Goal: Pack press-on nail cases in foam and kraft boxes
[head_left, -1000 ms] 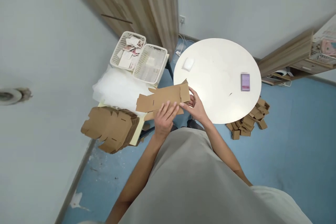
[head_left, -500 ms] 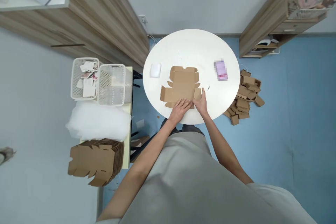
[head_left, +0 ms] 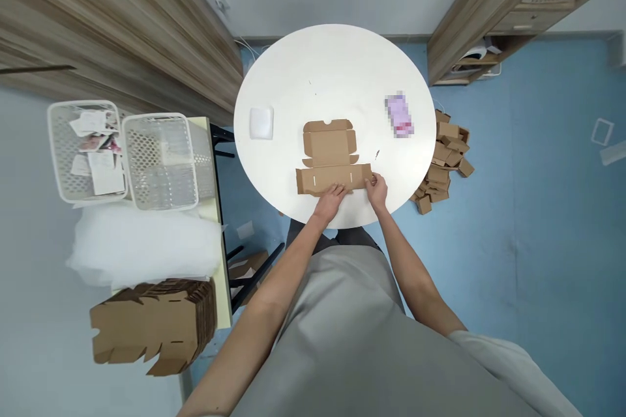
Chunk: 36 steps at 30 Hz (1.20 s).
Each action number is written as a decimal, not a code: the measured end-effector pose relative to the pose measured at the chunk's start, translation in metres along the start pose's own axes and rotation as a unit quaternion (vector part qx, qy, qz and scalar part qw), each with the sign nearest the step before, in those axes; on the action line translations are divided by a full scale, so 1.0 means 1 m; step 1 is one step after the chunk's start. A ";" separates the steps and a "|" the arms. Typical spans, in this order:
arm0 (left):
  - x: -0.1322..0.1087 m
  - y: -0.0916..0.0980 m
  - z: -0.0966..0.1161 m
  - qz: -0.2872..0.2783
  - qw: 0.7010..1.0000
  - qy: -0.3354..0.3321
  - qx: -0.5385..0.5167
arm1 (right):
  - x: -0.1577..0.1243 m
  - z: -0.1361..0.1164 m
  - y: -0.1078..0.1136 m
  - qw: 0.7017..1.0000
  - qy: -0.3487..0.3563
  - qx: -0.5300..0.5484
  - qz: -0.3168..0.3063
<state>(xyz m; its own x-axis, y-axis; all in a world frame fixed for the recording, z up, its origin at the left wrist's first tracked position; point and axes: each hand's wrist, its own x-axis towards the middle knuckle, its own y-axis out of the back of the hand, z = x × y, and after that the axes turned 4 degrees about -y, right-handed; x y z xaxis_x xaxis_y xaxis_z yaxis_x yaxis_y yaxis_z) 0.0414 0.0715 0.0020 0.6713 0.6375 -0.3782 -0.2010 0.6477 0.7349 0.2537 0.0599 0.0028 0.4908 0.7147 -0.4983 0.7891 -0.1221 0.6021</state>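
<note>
A brown cardboard box (head_left: 330,145), partly folded, lies on the white round table (head_left: 278,71). Its near panel, marked by two slits, is folded over, while the far panel and its small side flaps lie spread out. My left hand (head_left: 329,202) is closed at the middle of the near edge, fingers together against the cardboard. At the near right corner, my right hand (head_left: 377,193) pinches the end flap between thumb and fingers.
A white pad (head_left: 261,123) and a pixelated purple item (head_left: 400,115) lie on the table. Leftward stand white baskets (head_left: 159,163), white wrapping (head_left: 144,241) and stacked flat cardboard (head_left: 147,326). Small boxes (head_left: 447,156) are heaped on the floor at right.
The near panel has been folded over, so its slits now show. My right hand has shifted to the end flap, and my left hand stays at the near edge. The view has shifted.
</note>
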 end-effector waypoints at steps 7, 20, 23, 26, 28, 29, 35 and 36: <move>-0.001 -0.010 0.000 0.026 0.998 -0.003 -0.064 | 0.006 -0.011 0.002 0.987 0.079 -0.120 0.071; -0.020 0.005 -0.039 0.163 0.958 0.230 -0.051 | 0.023 -0.060 -0.040 0.965 0.173 -0.186 -0.073; -0.022 0.008 -0.042 0.155 0.963 0.211 -0.058 | 0.032 -0.069 -0.047 0.968 0.165 -0.174 -0.078; -0.022 0.009 -0.040 0.151 0.963 0.213 -0.065 | 0.039 -0.078 -0.051 0.970 0.153 -0.179 -0.058; -0.022 0.009 -0.039 0.145 0.963 0.215 -0.067 | 0.043 -0.082 -0.052 0.971 0.132 -0.195 -0.046; -0.022 0.009 -0.039 0.143 0.964 0.216 -0.068 | 0.045 -0.084 -0.053 0.971 0.120 -0.201 -0.046; -0.024 0.009 -0.040 0.126 0.967 0.216 -0.057 | 0.055 -0.082 -0.063 0.973 0.122 -0.177 -0.087; -0.025 0.009 -0.040 0.121 0.968 0.216 -0.051 | 0.056 -0.081 -0.064 0.972 0.128 -0.175 -0.092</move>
<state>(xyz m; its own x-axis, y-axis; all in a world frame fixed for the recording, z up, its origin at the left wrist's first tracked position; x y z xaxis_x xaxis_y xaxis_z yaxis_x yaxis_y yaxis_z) -0.0058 0.0780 -0.0048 0.2399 0.8761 -0.4182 -0.3983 0.4817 0.7806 0.2007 0.1633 -0.0132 0.2097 0.8552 -0.4740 0.6592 0.2343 0.7145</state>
